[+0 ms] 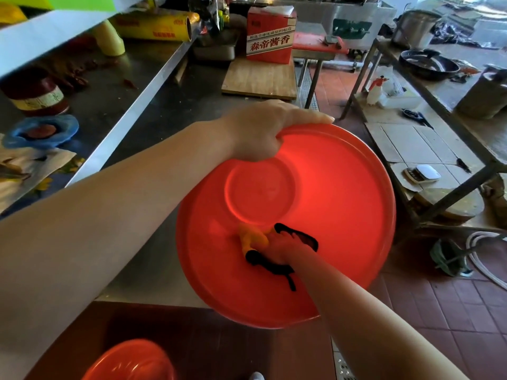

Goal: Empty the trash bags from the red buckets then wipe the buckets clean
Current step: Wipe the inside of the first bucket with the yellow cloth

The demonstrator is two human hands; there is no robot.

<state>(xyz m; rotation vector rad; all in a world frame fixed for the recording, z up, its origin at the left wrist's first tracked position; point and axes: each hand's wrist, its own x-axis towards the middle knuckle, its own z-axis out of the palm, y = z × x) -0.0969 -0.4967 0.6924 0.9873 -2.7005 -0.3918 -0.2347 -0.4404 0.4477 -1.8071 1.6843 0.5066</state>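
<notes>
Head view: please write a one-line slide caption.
Left hand grips the red bucket's rim while the right hand wipes inside with a cloth.

Round red plastic bucket [343,187], open mouth toward the camera, held beside the edge of a long stainless steel counter [142,105]. Left hand [260,130] grips the bucket's upper rim; right hand [277,249], deep inside the bucket, presses a crumpled orange cloth [251,238] against its inner wall. Second red plastic bucket [129,360] below the first; red cardboard box with white label [270,34] beyond it, on the counter's far end.

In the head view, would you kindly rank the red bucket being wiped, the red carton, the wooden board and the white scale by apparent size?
1. red bucket, though nearest the camera
2. wooden board
3. red carton, close to the board
4. white scale
</notes>
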